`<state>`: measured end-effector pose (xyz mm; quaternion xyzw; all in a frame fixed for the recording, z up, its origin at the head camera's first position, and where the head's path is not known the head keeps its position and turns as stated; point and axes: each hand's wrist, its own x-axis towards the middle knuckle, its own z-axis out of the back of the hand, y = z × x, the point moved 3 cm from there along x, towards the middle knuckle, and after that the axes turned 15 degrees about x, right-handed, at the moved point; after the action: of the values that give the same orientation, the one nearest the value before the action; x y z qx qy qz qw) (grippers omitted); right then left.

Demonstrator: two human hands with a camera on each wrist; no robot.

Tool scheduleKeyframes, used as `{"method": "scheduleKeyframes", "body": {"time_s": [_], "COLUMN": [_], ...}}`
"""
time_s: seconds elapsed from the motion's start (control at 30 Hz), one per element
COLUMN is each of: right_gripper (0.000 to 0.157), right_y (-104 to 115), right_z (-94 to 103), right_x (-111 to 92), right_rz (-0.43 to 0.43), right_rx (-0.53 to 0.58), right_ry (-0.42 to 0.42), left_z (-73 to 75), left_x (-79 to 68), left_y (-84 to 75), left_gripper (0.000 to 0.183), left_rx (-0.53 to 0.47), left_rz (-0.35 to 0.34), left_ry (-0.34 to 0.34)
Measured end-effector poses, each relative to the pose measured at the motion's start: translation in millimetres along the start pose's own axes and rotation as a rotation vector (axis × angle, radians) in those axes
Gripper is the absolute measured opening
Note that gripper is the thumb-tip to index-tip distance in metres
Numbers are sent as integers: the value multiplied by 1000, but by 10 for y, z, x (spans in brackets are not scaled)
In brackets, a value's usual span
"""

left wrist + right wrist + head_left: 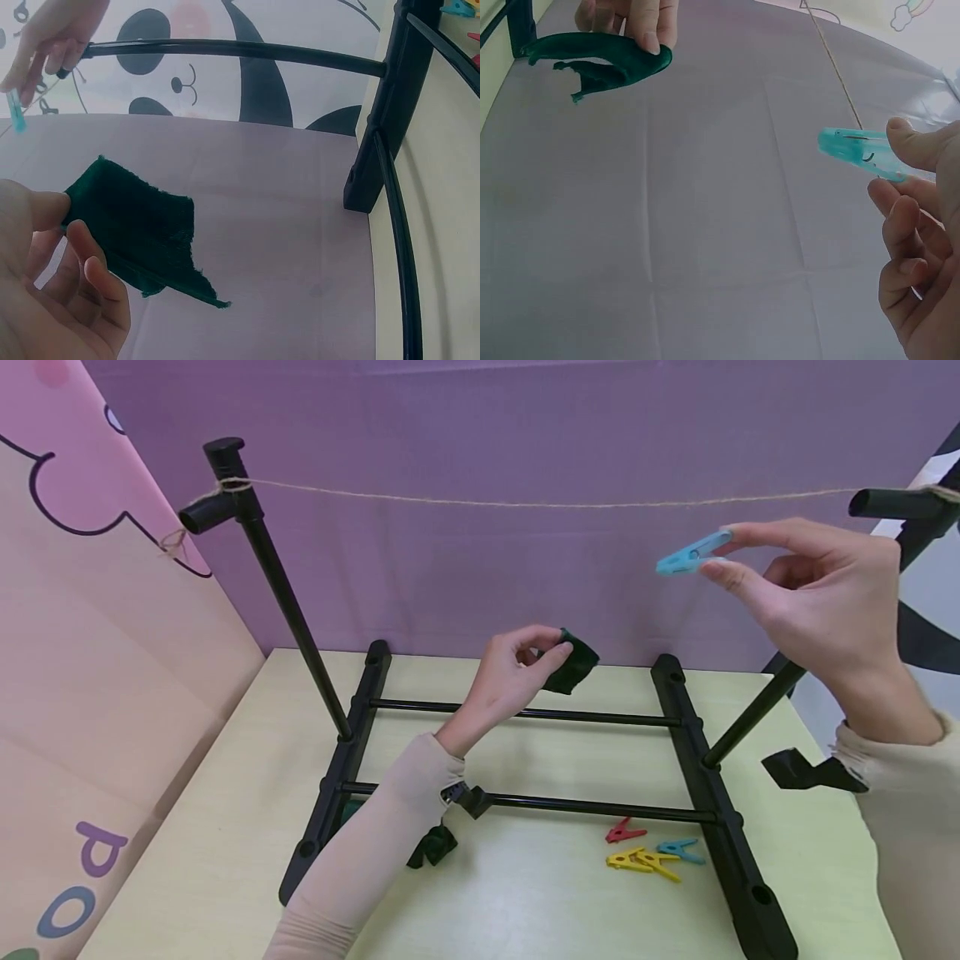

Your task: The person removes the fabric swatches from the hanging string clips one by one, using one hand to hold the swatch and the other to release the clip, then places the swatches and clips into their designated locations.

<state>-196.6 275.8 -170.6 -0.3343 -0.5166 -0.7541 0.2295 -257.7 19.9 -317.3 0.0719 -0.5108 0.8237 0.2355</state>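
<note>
My left hand (517, 672) pinches a small dark green cloth (573, 664) by one edge, above the rear crossbar of a black frame. In the left wrist view the cloth (142, 225) hangs spread, with frayed edges. Higher up on the right, my right hand (832, 585) holds a light blue clothespin (690, 556) between thumb and fingertips. Its closed tip points left, just below a thin string (525, 503) strung between two posts. From the right wrist, the clothespin (859, 152) shows its translucent body and metal spring.
Black posts (285, 602) rise from a base with two crossbars (600, 810). On the pale table (525, 893) lie a red clothespin (624, 832), a blue one (681, 850) and yellow ones (637, 860). Another dark green cloth (435, 845) lies near the left forearm. A purple backdrop stands behind.
</note>
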Motion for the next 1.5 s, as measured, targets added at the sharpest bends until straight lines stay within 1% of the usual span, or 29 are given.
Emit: {"method": "scheduleKeyframes", "body": {"time_s": [0.33, 0.43, 0.57, 0.7, 0.8, 0.93, 1.1, 1.3, 1.5], "right_gripper": [29, 31, 35, 31, 29, 31, 35, 35, 37], "right_y": [-148, -186, -239, -289, -332, -387, -427, -434, -455], "right_z": [10, -2, -23, -34, -34, -27, -30, -35, -24], "right_x": [-81, -100, -142, -197, -237, -283, -321, -351, -401], "right_rz": [-35, -65, -132, -178, -221, -256, -269, -256, -263], "right_rx": [-20, -6, 1, -14, -4, 21, 5, -2, -18], "right_ry": [27, 27, 44, 66, 75, 89, 107, 120, 123], "left_z": [44, 53, 63, 67, 75, 88, 105, 117, 128], "left_x": [-14, -27, -65, -106, -136, -167, -200, -248, -280], "left_y": [-78, -100, -97, -60, -25, 7, 25, 31, 38], "left_gripper": [28, 28, 28, 28, 27, 25, 23, 23, 23], "left_rx": [51, 66, 79, 96, 116, 141, 164, 179, 189], "left_rz": [-21, -30, -33, -15, -2, 7, 12, 13, 20], "left_ry": [-42, -43, -14, 28, 55, 77, 85, 105, 100]}}
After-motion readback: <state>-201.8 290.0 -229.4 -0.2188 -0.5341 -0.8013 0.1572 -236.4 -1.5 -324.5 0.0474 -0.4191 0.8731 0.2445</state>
